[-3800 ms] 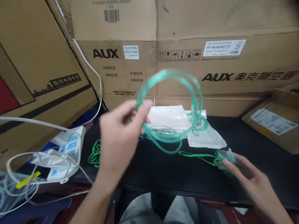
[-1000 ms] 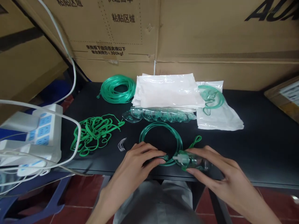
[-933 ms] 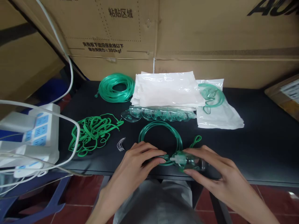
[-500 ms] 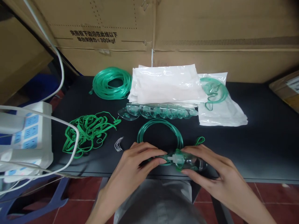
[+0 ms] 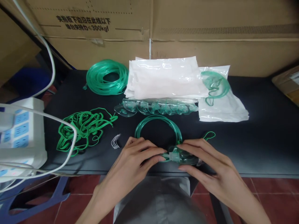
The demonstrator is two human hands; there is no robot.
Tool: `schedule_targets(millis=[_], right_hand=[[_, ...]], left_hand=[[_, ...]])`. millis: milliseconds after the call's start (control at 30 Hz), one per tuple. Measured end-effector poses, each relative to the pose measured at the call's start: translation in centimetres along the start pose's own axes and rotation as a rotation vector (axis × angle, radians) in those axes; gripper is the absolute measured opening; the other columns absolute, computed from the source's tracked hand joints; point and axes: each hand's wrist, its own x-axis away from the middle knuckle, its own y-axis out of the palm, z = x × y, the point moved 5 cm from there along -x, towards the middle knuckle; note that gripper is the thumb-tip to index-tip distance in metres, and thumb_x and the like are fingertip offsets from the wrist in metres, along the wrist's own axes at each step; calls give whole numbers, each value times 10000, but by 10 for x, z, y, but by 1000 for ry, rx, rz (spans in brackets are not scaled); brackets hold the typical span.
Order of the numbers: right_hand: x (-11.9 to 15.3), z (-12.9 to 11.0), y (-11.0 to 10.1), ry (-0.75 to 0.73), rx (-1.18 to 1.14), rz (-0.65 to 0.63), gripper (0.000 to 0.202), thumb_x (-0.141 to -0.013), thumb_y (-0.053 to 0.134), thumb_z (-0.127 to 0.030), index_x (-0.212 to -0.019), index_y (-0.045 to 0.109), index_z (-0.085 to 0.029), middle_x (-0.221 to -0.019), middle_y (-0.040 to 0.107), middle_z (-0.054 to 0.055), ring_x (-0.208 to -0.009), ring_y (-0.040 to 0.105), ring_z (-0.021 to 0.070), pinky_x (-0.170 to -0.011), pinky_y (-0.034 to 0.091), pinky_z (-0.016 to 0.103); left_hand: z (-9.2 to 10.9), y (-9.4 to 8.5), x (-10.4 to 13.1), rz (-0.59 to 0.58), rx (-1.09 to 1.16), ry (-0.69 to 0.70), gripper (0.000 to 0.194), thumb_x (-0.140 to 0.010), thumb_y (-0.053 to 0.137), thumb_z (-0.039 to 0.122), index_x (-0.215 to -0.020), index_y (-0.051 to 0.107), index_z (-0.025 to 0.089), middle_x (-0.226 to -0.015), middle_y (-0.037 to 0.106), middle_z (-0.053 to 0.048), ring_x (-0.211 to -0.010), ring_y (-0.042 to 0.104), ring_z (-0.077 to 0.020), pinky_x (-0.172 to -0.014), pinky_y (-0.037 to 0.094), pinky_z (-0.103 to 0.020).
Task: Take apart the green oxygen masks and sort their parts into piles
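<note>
Near the front edge of the black table, my left hand (image 5: 140,155) pinches the end of a green coiled tube (image 5: 158,117), beside a clear connector (image 5: 174,156). My right hand (image 5: 210,158) is wrapped round a transparent green mask (image 5: 188,158) that carries the connector. A green elastic loop (image 5: 209,135) sticks out behind my right hand. Several clear masks (image 5: 163,107) lie overlapping in a row beyond the coil. To the left are thin metal strips (image 5: 115,141) and a tangle of green elastic bands (image 5: 81,130).
White packets (image 5: 165,77) are stacked at the back, with a bagged green tube (image 5: 220,84) to their right. A larger green coil (image 5: 107,77) lies left of them. A white power strip (image 5: 35,130) and cables occupy the left; cardboard boxes (image 5: 210,18) stand behind.
The view has shifted, so the table's items appear slightly higher and mostly further left. The mask in my right hand has turned a little, and the elastic loop now extends further right.
</note>
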Motion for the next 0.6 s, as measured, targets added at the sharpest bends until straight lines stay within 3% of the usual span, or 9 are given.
schedule_targets(millis=[333,600], right_hand=[[-6,-1,1,-57,12,32,405,-1015,734,-238,-1409,648,-275,-1335,691,82,-1194,679,244,-991,557,357],[-10,1,9,7,-79,60,342,-1013,743,-256,-1352,697,-239,-1227,713,55,-1045,741,174,-899,562,260]], left_hand=[[4,3,2,106,-2,49,185,-1078,644,160,-1194,733,272,-1078,804,36,-917,638,-179,-834,369,-379],[4,5,4,227,-67,63,292,-1037,664,59,-1233,720,267,-1080,801,37,-931,643,-172,-828,393,-363]])
